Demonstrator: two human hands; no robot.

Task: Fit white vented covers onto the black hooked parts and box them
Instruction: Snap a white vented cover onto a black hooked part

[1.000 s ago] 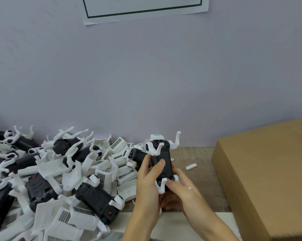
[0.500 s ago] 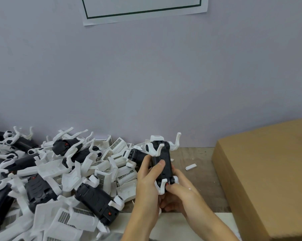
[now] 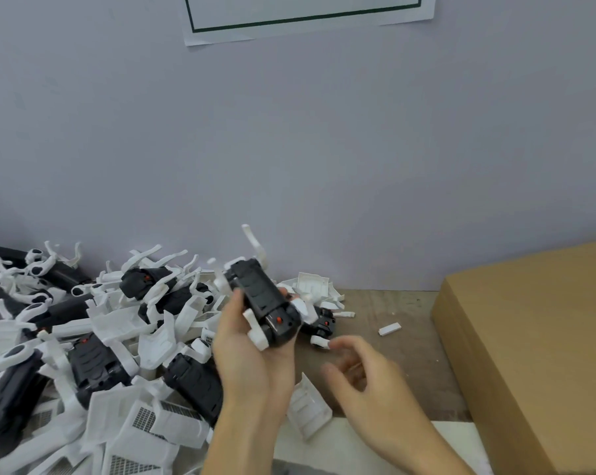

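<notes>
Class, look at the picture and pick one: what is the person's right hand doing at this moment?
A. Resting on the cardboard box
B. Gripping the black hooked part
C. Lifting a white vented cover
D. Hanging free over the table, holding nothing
D: the right hand hangs over the table with loosely curled fingers holding nothing, while the left hand alone holds the black hooked part.

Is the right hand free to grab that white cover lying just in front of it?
Probably yes: the right hand is empty, fingers loose, and the white cover lies bare on the table just beside it.
</notes>
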